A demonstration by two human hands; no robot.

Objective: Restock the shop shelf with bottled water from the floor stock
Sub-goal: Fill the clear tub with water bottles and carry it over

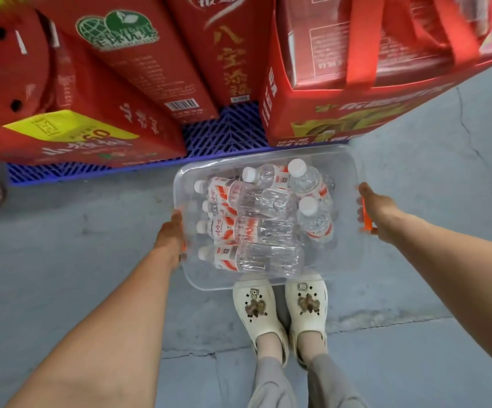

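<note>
The clear plastic tub (343,254) full of water bottles with white caps and red labels (256,231) hangs in front of the person, just over the toes of the cream clogs (256,304). It looks lifted off the grey floor (91,245).

Four bottles lie flat along the tub's left edge. Three more lean in the far right corner. The near right corner is bare, so the load sits more to the left and far side.

To carry it well, hold the tub flat and walk slowly, or the loose bottles may roll and tip it. Pull it in close to the body too.

Both arms reach down, nearly straight. The left hand (171,231) holds the left edge, with its fingers tucked under and mostly hidden. The right hand (375,212) holds the right edge, fingers curled together round an orange handle (366,217).

Red boxes (138,69) stand on a blue plastic pallet (227,131) past the tub's far edge.
</note>
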